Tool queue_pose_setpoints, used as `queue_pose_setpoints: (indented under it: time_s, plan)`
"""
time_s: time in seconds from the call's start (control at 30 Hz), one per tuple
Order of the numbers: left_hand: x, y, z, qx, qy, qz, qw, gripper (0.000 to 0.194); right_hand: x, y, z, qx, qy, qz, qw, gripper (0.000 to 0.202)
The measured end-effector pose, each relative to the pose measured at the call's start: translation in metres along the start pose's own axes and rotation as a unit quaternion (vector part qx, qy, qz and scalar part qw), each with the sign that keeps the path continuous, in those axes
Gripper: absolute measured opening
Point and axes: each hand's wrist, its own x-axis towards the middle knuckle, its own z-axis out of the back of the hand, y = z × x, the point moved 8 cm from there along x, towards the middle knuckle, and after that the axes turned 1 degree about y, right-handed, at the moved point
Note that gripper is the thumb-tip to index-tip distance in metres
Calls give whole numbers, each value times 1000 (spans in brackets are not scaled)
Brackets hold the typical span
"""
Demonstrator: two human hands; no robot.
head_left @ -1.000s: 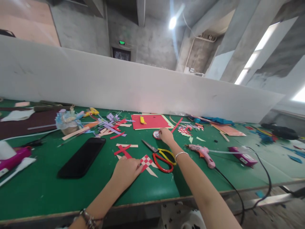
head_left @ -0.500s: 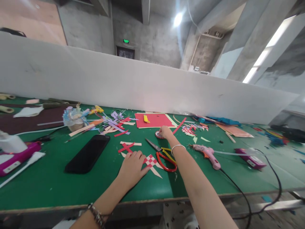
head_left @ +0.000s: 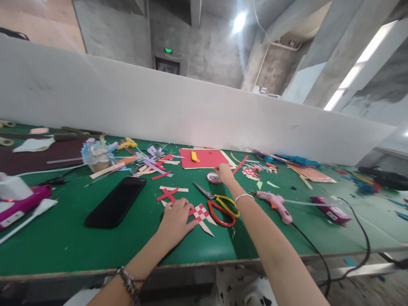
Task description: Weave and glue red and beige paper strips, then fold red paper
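Observation:
My left hand (head_left: 177, 216) lies on the table over a woven paper piece (head_left: 201, 212) of red and cream strips. Its fingers are bent and press the piece down, with the thumb along the checkered part. The hand hides the middle of the weave. Crossed red paper strips (head_left: 167, 194) show just beyond the fingers. Further out, my right hand (head_left: 224, 172) is closed in a pinch at the edge of a small round dish (head_left: 213, 178) of tiny items. Anything between those fingertips is hidden. Scissors (head_left: 219, 207) with red and yellow handles lie slightly open between the hands.
A black phone (head_left: 116, 202) lies left. Behind are paper scraps (head_left: 154, 163), a red sheet (head_left: 207, 160) with a yellow cutter (head_left: 194, 157), and a white partition (head_left: 204, 114). On the right, a pink glue gun (head_left: 274, 205) trails a cord near a purple power strip (head_left: 331, 210).
My right hand has shifted slightly off the round dish, so more of its contents show. My left hand stays on the woven paper. The view has moved a little.

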Motion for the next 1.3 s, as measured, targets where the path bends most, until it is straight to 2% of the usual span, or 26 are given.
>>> queue_pose_setpoints:
  time_s: [0.17, 0.33, 0.37, 0.47, 0.5, 0.57, 0.63, 0.7, 0.8, 0.87, 0.97, 1.03, 1.1, 1.2, 1.3]
  plan:
    - [-1, 0, 2, -23, -2, 10, 1000, 22, -27, 14, 24, 146, -48, 26, 988, 20]
    - [-2, -1, 9, -87, 12, 35, 995, 10, -83, 21, 27, 284, -43, 55, 956, 29]
    - [-2, 0, 10, -109, 16, 41, 993, 10, -96, 20, 25, 320, -39, 59, 945, 29]
    - [-3, 6, 16, -174, 15, 53, 983, 13, -130, 11, 11, 499, -10, 26, 866, 25]
    - [-4, 9, 18, -187, 18, 57, 981, 14, -138, 8, 6, 525, 2, 14, 851, 24]
    - [-6, 15, 18, -187, 36, 57, 980, 15, -151, 4, -2, 542, 16, -2, 840, 24]
    - [-9, 19, 16, -159, 53, 49, 985, 16, -157, 3, -5, 539, 18, -8, 842, 25]
    - [-11, 20, 16, -122, 47, 33, 991, 15, -160, 5, -8, 526, 14, -9, 850, 26]
    - [-13, 15, 24, -94, -12, 17, 995, 13, -162, 16, -11, 491, 11, 12, 871, 23]
    - [-13, 9, 28, -137, -38, 20, 990, 16, -167, 28, -6, 439, -17, 69, 896, 18]
    - [-12, -1, 25, -306, -30, 35, 951, 24, -184, 51, 7, 313, -100, 192, 925, 12]
    - [-12, -7, 20, -405, -14, 41, 913, 26, -197, 62, 12, 245, -151, 260, 922, 14]
    - [-13, -11, 14, -460, -2, 52, 886, 26, -208, 68, 15, 202, -188, 308, 911, 17]
    - [-14, -12, 4, -526, 24, 79, 846, 30, -215, 71, 16, 160, -212, 339, 902, 19]
    - [-12, -12, -2, -574, 44, 89, 813, 31, -215, 71, 18, 165, -204, 334, 905, 17]
